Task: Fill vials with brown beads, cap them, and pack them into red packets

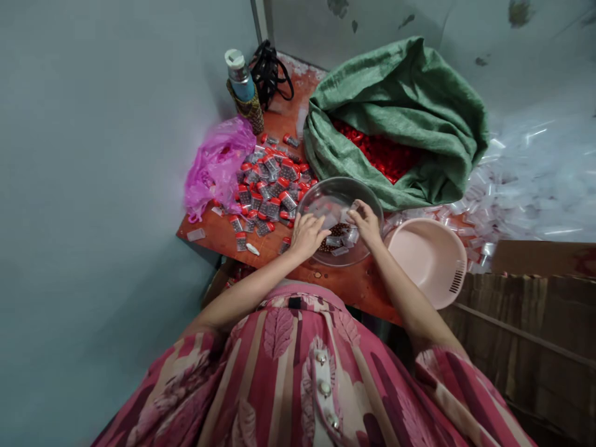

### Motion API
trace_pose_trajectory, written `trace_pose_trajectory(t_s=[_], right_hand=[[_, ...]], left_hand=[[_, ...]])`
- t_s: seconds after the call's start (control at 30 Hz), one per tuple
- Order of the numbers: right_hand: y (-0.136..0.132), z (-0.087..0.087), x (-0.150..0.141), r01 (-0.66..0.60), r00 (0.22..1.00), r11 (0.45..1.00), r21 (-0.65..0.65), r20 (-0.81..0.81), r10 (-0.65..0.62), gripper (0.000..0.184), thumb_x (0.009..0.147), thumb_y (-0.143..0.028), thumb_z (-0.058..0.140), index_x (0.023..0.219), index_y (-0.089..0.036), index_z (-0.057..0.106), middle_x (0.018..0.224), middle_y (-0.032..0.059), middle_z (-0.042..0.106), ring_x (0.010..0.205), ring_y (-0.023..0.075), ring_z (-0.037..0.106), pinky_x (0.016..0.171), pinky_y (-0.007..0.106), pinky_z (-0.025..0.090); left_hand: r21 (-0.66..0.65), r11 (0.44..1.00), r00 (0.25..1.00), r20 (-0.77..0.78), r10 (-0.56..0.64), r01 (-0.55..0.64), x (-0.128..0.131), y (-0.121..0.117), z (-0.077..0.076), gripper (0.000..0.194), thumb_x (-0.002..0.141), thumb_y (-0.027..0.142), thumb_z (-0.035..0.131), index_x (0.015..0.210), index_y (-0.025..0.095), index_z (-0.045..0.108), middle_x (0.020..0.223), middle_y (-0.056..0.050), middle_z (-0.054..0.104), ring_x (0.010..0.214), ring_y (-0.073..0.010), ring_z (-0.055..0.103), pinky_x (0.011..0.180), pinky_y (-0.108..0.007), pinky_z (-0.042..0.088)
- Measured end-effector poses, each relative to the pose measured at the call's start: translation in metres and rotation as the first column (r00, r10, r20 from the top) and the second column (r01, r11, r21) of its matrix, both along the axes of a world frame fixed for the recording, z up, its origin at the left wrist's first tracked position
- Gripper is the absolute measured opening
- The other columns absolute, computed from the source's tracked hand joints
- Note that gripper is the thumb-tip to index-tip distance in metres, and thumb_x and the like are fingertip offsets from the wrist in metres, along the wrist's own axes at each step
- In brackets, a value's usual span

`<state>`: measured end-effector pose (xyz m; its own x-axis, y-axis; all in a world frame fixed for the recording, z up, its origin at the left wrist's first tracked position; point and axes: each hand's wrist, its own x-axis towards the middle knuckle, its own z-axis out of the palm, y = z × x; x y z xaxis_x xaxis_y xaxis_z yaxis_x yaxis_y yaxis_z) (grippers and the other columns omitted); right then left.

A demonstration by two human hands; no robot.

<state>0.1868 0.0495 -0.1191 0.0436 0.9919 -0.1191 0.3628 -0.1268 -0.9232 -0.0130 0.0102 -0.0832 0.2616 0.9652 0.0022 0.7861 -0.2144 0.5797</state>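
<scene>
My left hand (307, 236) lies over the left rim of a clear round bowl (338, 257), its fingers stretched out and thumb apart. Inside the bowl are small dark brown balls (329, 241) and several clear plastic containers (349, 238). Above the bowl's right side, my right hand (365, 225) pinches a small clear plastic container (347, 215) between thumb and fingers. Left of the bowl spreads a pile of filled small containers with red caps (271, 208). Behind the bowl, a green sack (442, 130) stands open with red caps (382, 152) in it.
A pink plastic basket (421, 248) stands right of the bowl at the table (302, 273) edge. Many clear containers (535, 180) lie heaped to the right, behind cardboard (542, 257). A pink plastic bag (218, 161), a bottle (242, 81) and black straps (269, 74) are at the left.
</scene>
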Motion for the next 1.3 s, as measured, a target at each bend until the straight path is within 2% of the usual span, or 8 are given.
trace_pose_trajectory(t_s=[0.1, 0.27, 0.4, 0.6, 0.73, 0.97, 1.13, 1.3], right_hand=[[0.001, -0.010, 0.000, -0.492, 0.713, 0.871, -0.002, 0.574, 0.404, 0.045, 0.082, -0.020, 0.045, 0.126, -0.015, 0.042, 0.115, 0.0120, 0.052, 0.104, 0.0194, 0.051, 0.087, 0.037, 0.044], [0.012, -0.017, -0.017, -0.732, 0.344, 0.656, -0.185, 0.730, 0.590, 0.032, 0.086, -0.008, 0.032, 0.110, -0.006, 0.054, 0.107, 0.0201, 0.056, 0.103, 0.0248, 0.047, 0.084, 0.039, 0.038], [0.018, -0.028, -0.027, -0.778, 0.272, 0.582, -0.238, 0.707, 0.653, 0.026, 0.087, -0.009, 0.033, 0.090, -0.007, 0.059, 0.096, 0.0212, 0.060, 0.098, 0.0269, 0.048, 0.085, 0.043, 0.033], [-0.007, -0.046, -0.049, -0.849, 0.313, 0.484, -0.213, 0.535, 0.785, 0.019, 0.086, -0.014, 0.042, 0.091, -0.013, 0.060, 0.095, 0.0137, 0.062, 0.093, 0.0207, 0.052, 0.087, 0.036, 0.034], [-0.022, -0.054, -0.054, -0.800, 0.496, 0.580, -0.153, 0.374, 0.783, 0.024, 0.079, -0.012, 0.050, 0.102, -0.014, 0.058, 0.100, 0.0109, 0.062, 0.094, 0.0188, 0.055, 0.087, 0.033, 0.038], [-0.036, -0.040, -0.041, -0.541, 0.839, 0.838, -0.070, 0.017, 0.544, 0.047, 0.073, -0.023, 0.056, 0.118, -0.018, 0.046, 0.113, 0.0062, 0.060, 0.098, 0.0161, 0.059, 0.086, 0.031, 0.046], [-0.043, -0.008, -0.038, -0.326, 0.909, 0.940, -0.096, -0.306, 0.284, 0.045, 0.073, -0.030, 0.058, 0.116, -0.022, 0.048, 0.107, 0.0042, 0.062, 0.094, 0.0159, 0.060, 0.085, 0.033, 0.047], [-0.042, 0.024, -0.041, -0.175, 0.808, 0.970, -0.171, -0.587, 0.042, 0.048, 0.063, -0.032, 0.071, 0.107, -0.026, 0.053, 0.100, 0.0004, 0.062, 0.085, 0.0148, 0.060, 0.078, 0.031, 0.051]], left_hand=[[0.035, 0.998, 0.998, 0.046, 0.045, -0.046, 0.004, 0.027, 0.008, 0.055, 0.083, 0.042, 0.049, 0.131, 0.016, 0.043, 0.126, -0.012, 0.054, 0.129, -0.0284, 0.032, 0.109, -0.050, 0.014], [0.026, 0.994, 0.990, 0.094, 0.107, -0.110, -0.009, 0.041, 0.019, 0.058, 0.083, 0.040, 0.049, 0.136, 0.019, 0.034, 0.145, -0.010, 0.032, 0.137, -0.0287, 0.016, 0.110, -0.052, 0.006], [-0.205, 0.945, 0.935, 0.195, 0.295, -0.256, -0.030, 0.009, 0.000, 0.061, 0.083, 0.036, 0.049, 0.138, 0.017, 0.029, 0.145, -0.013, 0.029, 0.135, -0.0274, 0.023, 0.109, -0.047, 0.019], [-0.543, 0.775, 0.735, 0.372, 0.567, -0.323, -0.031, -0.023, -0.037, 0.052, 0.082, 0.024, 0.049, 0.132, 0.020, 0.041, 0.109, -0.006, 0.065, 0.104, -0.0229, 0.058, 0.094, -0.039, 0.042], [-0.519, 0.782, 0.682, 0.433, 0.589, -0.346, -0.030, -0.016, -0.045, 0.051, 0.079, 0.015, 0.048, 0.130, 0.020, 0.045, 0.103, -0.004, 0.067, 0.099, -0.0202, 0.059, 0.093, -0.037, 0.043], [-0.398, 0.872, 0.829, 0.354, 0.433, -0.285, -0.036, 0.002, -0.029, 0.054, 0.077, 0.010, 0.046, 0.131, 0.017, 0.044, 0.124, -0.009, 0.056, 0.118, -0.0228, 0.049, 0.104, -0.040, 0.034], [-0.129, 0.979, 0.878, 0.435, 0.199, -0.158, -0.029, -0.006, -0.004, 0.049, 0.082, 0.019, 0.044, 0.131, 0.014, 0.042, 0.137, -0.010, 0.044, 0.129, -0.0194, 0.037, 0.109, -0.035, 0.027], [-0.273, 0.960, 0.768, 0.628, 0.126, 0.066, -0.008, -0.006, -0.004, 0.050, 0.081, 0.032, 0.050, 0.128, 0.016, 0.046, 0.124, -0.010, 0.057, 0.111, -0.0206, 0.055, 0.097, -0.034, 0.041]])
